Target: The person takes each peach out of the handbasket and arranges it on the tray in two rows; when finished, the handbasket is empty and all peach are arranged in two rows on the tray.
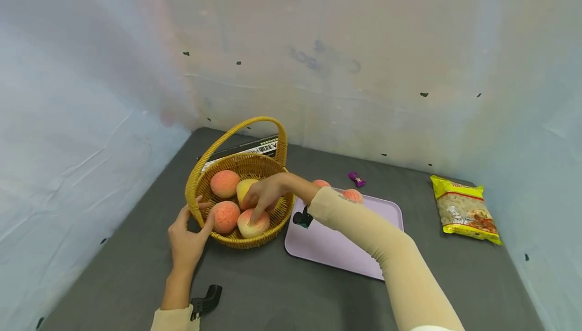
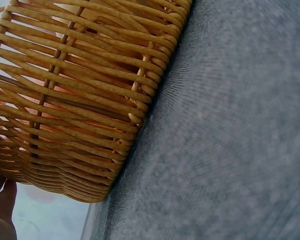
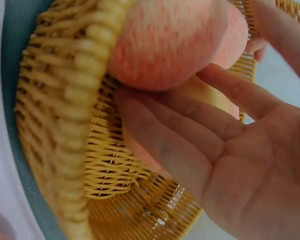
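A woven wicker basket (image 1: pixel 254 242) with a tall hooped handle stands on the dark grey table, holding several peaches. My left hand (image 1: pixel 186 240) grips its left rim near the foot of the handle, thumb beside a pink peach (image 1: pixel 226 217). In the left wrist view, fingertips show at the edge of the woven wall (image 2: pixel 85 90). My right hand (image 1: pixel 265 194) reaches into the basket from the right, over a yellow fruit (image 1: pixel 244 189). Its fingers (image 3: pixel 175 130) are extended, with fingertips right at the underside of a pale pink-flecked peach (image 3: pixel 170 45), and the thumb stands apart.
A lilac tray (image 1: pixel 327 242) lies right of the basket, partly under my right forearm, with peaches (image 1: pixel 352 195) near its far edge. Behind it is a purple-wrapped sweet (image 1: pixel 356 179). A yellow food packet (image 1: pixel 466 209) lies far right. A dark printed box (image 1: pixel 265 147) sits behind the basket.
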A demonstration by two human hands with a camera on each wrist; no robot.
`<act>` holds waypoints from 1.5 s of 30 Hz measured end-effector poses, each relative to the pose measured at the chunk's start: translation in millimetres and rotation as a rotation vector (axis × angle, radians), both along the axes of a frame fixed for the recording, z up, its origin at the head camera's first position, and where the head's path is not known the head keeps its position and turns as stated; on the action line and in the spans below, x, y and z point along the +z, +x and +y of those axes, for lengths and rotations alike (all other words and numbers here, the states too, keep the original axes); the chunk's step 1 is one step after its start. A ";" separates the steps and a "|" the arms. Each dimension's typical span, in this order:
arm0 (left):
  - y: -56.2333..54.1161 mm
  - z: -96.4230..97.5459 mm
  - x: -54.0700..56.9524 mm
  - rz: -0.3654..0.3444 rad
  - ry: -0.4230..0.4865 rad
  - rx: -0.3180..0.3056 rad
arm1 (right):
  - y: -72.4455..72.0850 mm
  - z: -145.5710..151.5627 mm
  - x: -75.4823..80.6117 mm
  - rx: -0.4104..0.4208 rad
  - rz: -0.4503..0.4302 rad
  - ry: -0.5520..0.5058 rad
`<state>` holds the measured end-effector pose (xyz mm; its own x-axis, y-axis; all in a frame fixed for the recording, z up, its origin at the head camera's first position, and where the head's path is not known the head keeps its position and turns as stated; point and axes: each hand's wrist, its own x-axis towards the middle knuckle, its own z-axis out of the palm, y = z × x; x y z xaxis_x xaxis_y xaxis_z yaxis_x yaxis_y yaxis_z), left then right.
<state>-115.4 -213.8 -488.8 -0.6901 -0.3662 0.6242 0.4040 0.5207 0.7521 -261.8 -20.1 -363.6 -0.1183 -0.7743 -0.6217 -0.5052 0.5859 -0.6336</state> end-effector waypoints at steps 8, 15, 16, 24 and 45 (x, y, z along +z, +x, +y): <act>-2.4 -2.9 -2.8 0.016 0.003 -0.037 | 4.9 -9.3 -13.6 0.008 0.000 0.023; -0.9 -2.0 -0.4 -0.003 0.012 -0.021 | -0.4 -10.4 -19.9 -0.100 -0.151 0.059; -0.6 -0.4 1.2 0.000 0.010 -0.021 | -1.5 -9.3 -20.9 -0.095 -0.158 0.047; 8.2 13.3 25.8 0.050 -0.004 -0.021 | -3.1 -2.8 -28.4 -0.110 -0.154 -0.081; 7.0 9.9 15.8 0.033 -0.005 -0.027 | -2.0 49.6 -6.9 -0.222 0.048 -0.382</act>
